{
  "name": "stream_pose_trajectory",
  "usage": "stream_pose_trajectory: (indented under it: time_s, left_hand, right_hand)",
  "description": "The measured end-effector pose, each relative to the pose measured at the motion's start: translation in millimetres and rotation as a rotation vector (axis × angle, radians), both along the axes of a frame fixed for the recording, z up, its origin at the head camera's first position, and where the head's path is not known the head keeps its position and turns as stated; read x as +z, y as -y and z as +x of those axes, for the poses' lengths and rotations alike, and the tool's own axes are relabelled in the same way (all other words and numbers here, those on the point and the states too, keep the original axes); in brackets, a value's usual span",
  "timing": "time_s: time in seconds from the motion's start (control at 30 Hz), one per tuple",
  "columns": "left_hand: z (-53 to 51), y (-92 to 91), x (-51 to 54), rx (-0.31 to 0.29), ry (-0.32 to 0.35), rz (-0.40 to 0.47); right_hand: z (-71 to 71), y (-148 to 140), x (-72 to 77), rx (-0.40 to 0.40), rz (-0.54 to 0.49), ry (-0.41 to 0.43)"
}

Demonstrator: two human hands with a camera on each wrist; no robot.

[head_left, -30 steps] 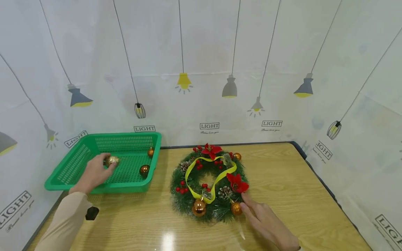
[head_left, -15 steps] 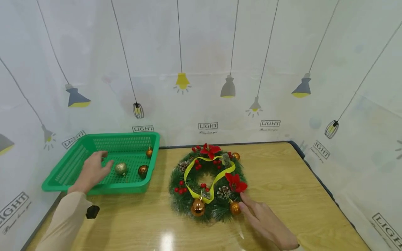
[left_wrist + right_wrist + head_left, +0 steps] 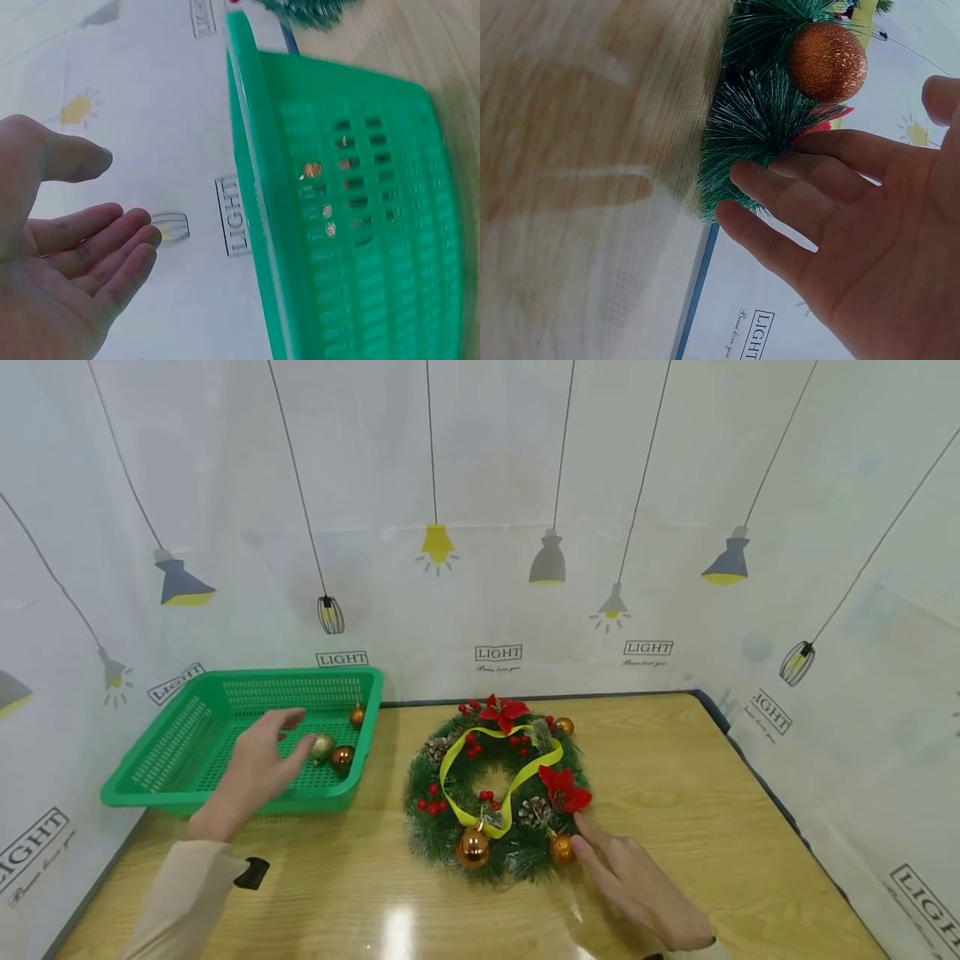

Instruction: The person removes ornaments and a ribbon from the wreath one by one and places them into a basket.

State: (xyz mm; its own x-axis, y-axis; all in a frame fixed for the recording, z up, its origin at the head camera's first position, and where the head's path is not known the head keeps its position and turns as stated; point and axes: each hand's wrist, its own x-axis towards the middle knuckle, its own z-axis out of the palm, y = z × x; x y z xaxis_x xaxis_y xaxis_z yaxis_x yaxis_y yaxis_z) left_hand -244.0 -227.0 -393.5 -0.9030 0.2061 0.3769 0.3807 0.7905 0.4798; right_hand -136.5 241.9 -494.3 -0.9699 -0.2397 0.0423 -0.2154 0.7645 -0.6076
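My left hand (image 3: pixel 258 764) hovers above the near side of a green basket (image 3: pixel 187 797), its fingers relaxed and holding nothing, as the left wrist view confirms. Inside the basket, a pale gold ball ornament (image 3: pixel 322 747) lies beside a shiny copper ball ornament (image 3: pixel 342 758), with a smaller orange one (image 3: pixel 357 716) farther back. At the wreath's right front edge, my right hand (image 3: pixel 637 885) rests with extended fingers touching the green needles (image 3: pixel 742 120), close to an orange glitter ball (image 3: pixel 827 62). The wreath (image 3: pixel 427 768) carries a yellow ribbon (image 3: pixel 447 768), red flowers (image 3: pixel 566 789), berries and pinecones.
A wooden table (image 3: pixel 675 777) bears the basket on the left and the wreath in the middle. Lamp-printed walls (image 3: pixel 495 593) enclose its back and sides. A copper ball (image 3: pixel 472 848) hangs at the wreath's front.
The left hand has let go of the pale gold ball in the basket, then risen and moved right. The ball has rolled right, beside the copper one. My right hand stays at the wreath.
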Motion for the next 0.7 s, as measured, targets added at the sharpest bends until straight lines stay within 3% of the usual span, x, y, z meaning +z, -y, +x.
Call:
stream_pose_trajectory:
  time_s: [0.23, 0.43, 0.7]
  left_hand:
    - [8.6, -17.1, -10.3, -0.02, -0.01, 0.055]
    - [18.5, -31.7, -15.0, -0.079, -0.029, 0.073]
    - [29.5, -54.3, -21.7, -0.172, -0.121, 0.074]
  right_hand:
    - [-0.3, -1.6, 0.0, 0.015, 0.015, -0.014]
    - [0.1, -1.6, -0.4, 0.009, 0.015, 0.011]
    - [0.3, -1.1, -0.4, 0.012, 0.033, -0.013]
